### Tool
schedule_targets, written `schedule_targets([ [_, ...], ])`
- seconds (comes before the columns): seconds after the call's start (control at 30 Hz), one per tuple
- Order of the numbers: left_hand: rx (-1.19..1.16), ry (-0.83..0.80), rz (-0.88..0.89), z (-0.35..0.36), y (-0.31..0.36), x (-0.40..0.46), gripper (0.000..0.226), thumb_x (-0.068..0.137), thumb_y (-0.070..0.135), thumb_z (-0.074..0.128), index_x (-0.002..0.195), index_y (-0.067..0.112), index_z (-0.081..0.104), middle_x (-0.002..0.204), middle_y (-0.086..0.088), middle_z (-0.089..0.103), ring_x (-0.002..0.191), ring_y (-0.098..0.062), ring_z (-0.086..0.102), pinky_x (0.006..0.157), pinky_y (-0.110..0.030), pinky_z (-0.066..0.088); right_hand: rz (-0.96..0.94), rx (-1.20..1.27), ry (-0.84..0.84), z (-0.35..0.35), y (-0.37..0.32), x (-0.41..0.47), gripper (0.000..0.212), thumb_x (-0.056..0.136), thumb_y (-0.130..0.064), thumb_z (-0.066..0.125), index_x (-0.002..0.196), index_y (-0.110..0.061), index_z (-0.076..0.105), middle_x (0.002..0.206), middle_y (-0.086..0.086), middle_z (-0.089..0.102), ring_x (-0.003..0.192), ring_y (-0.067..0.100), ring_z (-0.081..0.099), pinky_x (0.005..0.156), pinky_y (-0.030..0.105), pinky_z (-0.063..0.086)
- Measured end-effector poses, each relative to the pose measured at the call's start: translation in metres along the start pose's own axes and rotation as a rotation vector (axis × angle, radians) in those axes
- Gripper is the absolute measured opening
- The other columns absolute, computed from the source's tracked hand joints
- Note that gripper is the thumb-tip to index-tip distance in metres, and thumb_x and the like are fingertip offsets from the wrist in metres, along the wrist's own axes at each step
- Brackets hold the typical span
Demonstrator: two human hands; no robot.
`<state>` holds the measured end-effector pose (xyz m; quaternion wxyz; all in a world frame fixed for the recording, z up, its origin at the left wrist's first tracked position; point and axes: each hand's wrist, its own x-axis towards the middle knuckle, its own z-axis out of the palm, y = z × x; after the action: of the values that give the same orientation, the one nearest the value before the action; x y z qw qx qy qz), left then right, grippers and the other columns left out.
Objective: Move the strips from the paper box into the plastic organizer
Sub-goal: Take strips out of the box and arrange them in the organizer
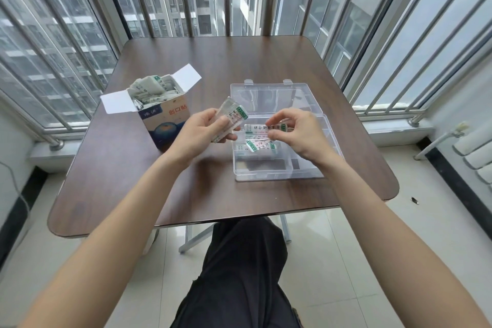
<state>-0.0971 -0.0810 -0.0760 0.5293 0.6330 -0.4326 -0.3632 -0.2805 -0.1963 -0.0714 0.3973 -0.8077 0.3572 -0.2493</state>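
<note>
Dark wood-look worktop (266,66), rounded corners. Left side: paper box (165,117) standing upright w/ flaps open, packed w/ strips. Right of centre: clear plastic organizer (277,170), lid flipped back flat, a few strips inside. Box & organizer apart.

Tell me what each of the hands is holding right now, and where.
Left hand grips a small stack of strips around its lower half. Right hand pinches one strip along its top edge, over the plastic organizer.

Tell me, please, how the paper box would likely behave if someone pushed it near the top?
The paper box stands tall on a narrow base, so it might tip. Its open flaps look thin and would probably bend. Stuffed with strips, it is likely still light.
</note>
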Motion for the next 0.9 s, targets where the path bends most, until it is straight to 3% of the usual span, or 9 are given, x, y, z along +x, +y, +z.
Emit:
schedule_targets([
  [0.17,-0.051,0.028,0.027,0.0,0.005,0.001,0.009,0.093,0.008,0.055,0.101,0.006,0.058,0.087,-0.002,0.069,0.068,-0.006,0.069,0.061,-0.017,0.052,0.019,0.084,0.082,0.001,-0.001,0.0,0.016,0.077,-0.009,0.075,0.081,-0.022,0.067,0.089,0.0,0.069,0.087,0.019,0.066,0.084,0.034,0.053],
  [0.3,-0.077,0.029,0.014,-0.002,0.007,0.0,0.009,0.093,0.008,0.055,0.101,0.012,0.058,0.09,0.001,0.068,0.068,-0.004,0.068,0.057,-0.014,0.05,0.027,0.032,-0.075,0.007,-0.004,-0.001,0.01,0.078,-0.008,0.073,0.081,-0.016,0.071,0.076,-0.002,0.068,0.072,0.012,0.063,0.07,0.023,0.051],
  [0.37,-0.103,0.024,0.007,-0.003,0.008,0.0,0.01,0.093,0.008,0.055,0.101,0.014,0.058,0.091,0.001,0.068,0.069,-0.004,0.068,0.058,-0.014,0.05,-0.042,-0.091,-0.112,0.012,-0.008,0.002,0.007,0.078,-0.009,0.072,0.08,-0.015,0.073,0.074,-0.001,0.068,0.067,0.009,0.062,0.066,0.017,0.049],
  [0.47,-0.111,0.015,0.007,-0.003,0.009,-0.001,0.011,0.093,0.009,0.056,0.102,0.015,0.058,0.092,0.0,0.068,0.07,-0.005,0.068,0.058,-0.014,0.05,-0.189,-0.376,-0.157,0.013,-0.014,0.006,0.007,0.077,-0.015,0.073,0.083,-0.017,0.074,0.079,-0.001,0.071,0.075,0.013,0.062,0.07,0.027,0.048],
  [0.6,-0.095,0.017,0.008,-0.001,0.01,0.0,0.011,0.093,0.009,0.055,0.103,0.014,0.058,0.092,0.0,0.068,0.069,-0.005,0.068,0.058,-0.014,0.049,-0.317,-0.656,-0.146,0.016,-0.016,0.006,0.008,0.082,-0.023,0.068,0.088,-0.024,0.073,0.086,-0.003,0.073,0.086,0.02,0.064,0.068,0.03,0.045],
  [0.77,-0.065,0.009,0.008,0.002,0.01,0.002,0.017,0.094,0.009,0.053,0.112,0.008,0.055,0.092,0.0,0.067,0.069,-0.004,0.068,0.058,-0.013,0.049,-0.36,-0.582,-0.087,0.018,-0.012,0.008,0.009,0.08,-0.014,0.067,0.086,-0.015,0.074,0.082,0.003,0.073,0.081,0.026,0.065,0.067,0.033,0.046],
  [0.9,-0.07,-0.001,0.014,0.003,0.009,0.002,0.019,0.093,0.009,0.055,0.113,0.008,0.055,0.093,0.0,0.068,0.069,-0.006,0.068,0.059,-0.015,0.05,-0.415,-0.449,0.072,0.021,-0.011,0.005,0.006,0.08,-0.016,0.066,0.08,-0.013,0.071,0.074,0.001,0.072,0.067,0.022,0.067,0.059,0.035,0.052],
])
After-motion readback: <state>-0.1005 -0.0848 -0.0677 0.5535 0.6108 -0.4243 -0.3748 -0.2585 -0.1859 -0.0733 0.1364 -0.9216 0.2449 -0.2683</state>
